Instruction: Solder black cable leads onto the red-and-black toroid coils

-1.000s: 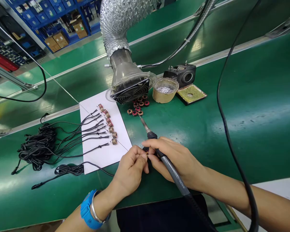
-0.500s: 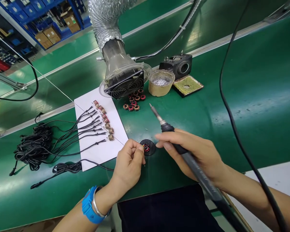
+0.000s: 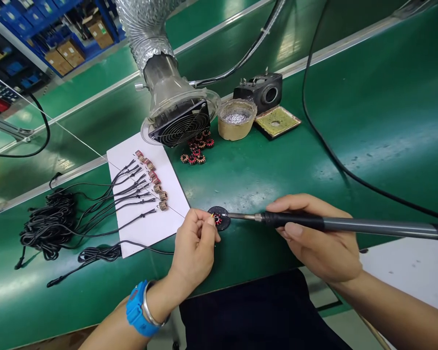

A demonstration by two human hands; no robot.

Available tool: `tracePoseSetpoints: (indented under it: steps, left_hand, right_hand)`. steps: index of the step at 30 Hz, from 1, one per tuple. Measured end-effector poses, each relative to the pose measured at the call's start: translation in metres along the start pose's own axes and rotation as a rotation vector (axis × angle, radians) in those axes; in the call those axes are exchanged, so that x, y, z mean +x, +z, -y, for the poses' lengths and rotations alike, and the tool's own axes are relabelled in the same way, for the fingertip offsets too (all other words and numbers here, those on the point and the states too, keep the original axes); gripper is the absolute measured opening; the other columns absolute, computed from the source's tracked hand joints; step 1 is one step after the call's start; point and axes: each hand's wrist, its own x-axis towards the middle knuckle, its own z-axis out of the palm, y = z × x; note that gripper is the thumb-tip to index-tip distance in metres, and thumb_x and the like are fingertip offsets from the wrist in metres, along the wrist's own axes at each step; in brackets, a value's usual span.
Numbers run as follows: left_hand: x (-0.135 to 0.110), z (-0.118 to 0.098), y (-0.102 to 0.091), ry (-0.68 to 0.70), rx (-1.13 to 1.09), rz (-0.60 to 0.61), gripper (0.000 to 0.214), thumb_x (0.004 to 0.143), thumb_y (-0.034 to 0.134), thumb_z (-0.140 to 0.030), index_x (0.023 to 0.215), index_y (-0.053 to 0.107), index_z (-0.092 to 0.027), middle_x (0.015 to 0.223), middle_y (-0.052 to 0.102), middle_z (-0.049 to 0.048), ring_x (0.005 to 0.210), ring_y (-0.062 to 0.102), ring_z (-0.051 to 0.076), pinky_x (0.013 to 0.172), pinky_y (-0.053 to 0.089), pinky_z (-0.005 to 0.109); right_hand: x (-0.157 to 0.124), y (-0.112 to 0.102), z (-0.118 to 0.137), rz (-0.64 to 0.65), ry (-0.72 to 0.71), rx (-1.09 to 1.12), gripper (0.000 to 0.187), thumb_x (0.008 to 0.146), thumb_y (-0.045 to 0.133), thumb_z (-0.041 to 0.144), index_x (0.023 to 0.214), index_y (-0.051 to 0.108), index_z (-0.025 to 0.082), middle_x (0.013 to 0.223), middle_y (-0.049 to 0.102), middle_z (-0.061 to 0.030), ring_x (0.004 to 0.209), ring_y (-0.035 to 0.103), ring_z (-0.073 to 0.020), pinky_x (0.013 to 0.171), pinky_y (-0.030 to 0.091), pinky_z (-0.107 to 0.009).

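My right hand point(image 3: 321, 243) is closed around a soldering iron point(image 3: 299, 220), held nearly level with its tip pointing left. The tip reaches a small red-and-black wound ring coil point(image 3: 218, 220) on a round black disc point(image 3: 224, 224); exact contact is too small to tell. Beside the coil, my left hand point(image 3: 194, 245) pinches a thin solder wire point(image 3: 83, 139) that runs in from the upper left. A black cable point(image 3: 146, 247) passes under that hand, and whether the fingers also hold its end is hidden.
White board point(image 3: 131, 240) carries coils point(image 3: 163, 196) and cable ends. A black cable bundle point(image 3: 51, 218) lies left. Behind are a fume extractor point(image 3: 182, 124), loose coils point(image 3: 193, 159), a solder pot point(image 3: 237, 126), an iron stand point(image 3: 259, 90) and a sponge point(image 3: 277, 121). The iron's cord point(image 3: 323, 141) crosses right.
My right hand has swung the soldering iron from a raised, tilted position down to nearly level, bringing its tip to the coil. My left hand stays by the coil, still pinching.
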Motion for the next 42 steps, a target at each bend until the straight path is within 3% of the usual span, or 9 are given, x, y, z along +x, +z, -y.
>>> tracePoseSetpoints:
  steps: [18, 30, 42]
  left_hand:
    - [0.0, 0.0, 0.001, 0.03, -0.004, 0.023, 0.015, 0.098, 0.044, -0.031, 0.089, 0.049, -0.02, 0.065, 0.054, -0.0042, 0.058, 0.043, 0.01, 0.057, 0.033, 0.023]
    - [-0.001, 0.001, 0.001, 0.05, 0.018, 0.03, 0.014, 0.097, 0.045, -0.031, 0.091, 0.05, -0.02, 0.066, 0.054, -0.0042, 0.059, 0.045, 0.01, 0.058, 0.035, 0.023]
    - [-0.003, 0.0, 0.001, 0.041, 0.016, 0.03, 0.015, 0.097, 0.045, -0.032, 0.09, 0.051, -0.02, 0.066, 0.054, -0.0035, 0.059, 0.047, 0.011, 0.058, 0.035, 0.023]
  right_hand:
    - [0.003, 0.002, 0.002, 0.098, -0.21, -0.148, 0.016, 0.087, 0.054, 0.023, 0.097, 0.067, 0.023, 0.073, 0.062, -0.0037, 0.059, 0.056, -0.0179, 0.047, 0.041, -0.03]
    - [0.003, 0.007, 0.021, 0.166, -0.427, -0.258, 0.028, 0.08, 0.052, 0.013, 0.103, 0.065, 0.02, 0.065, 0.057, -0.0029, 0.052, 0.054, -0.0172, 0.047, 0.043, -0.033]
    - [-0.005, 0.008, 0.019, 0.228, -0.617, -0.413, 0.04, 0.072, 0.051, 0.009, 0.11, 0.061, 0.022, 0.066, 0.063, -0.0025, 0.052, 0.06, -0.0182, 0.047, 0.052, -0.034]
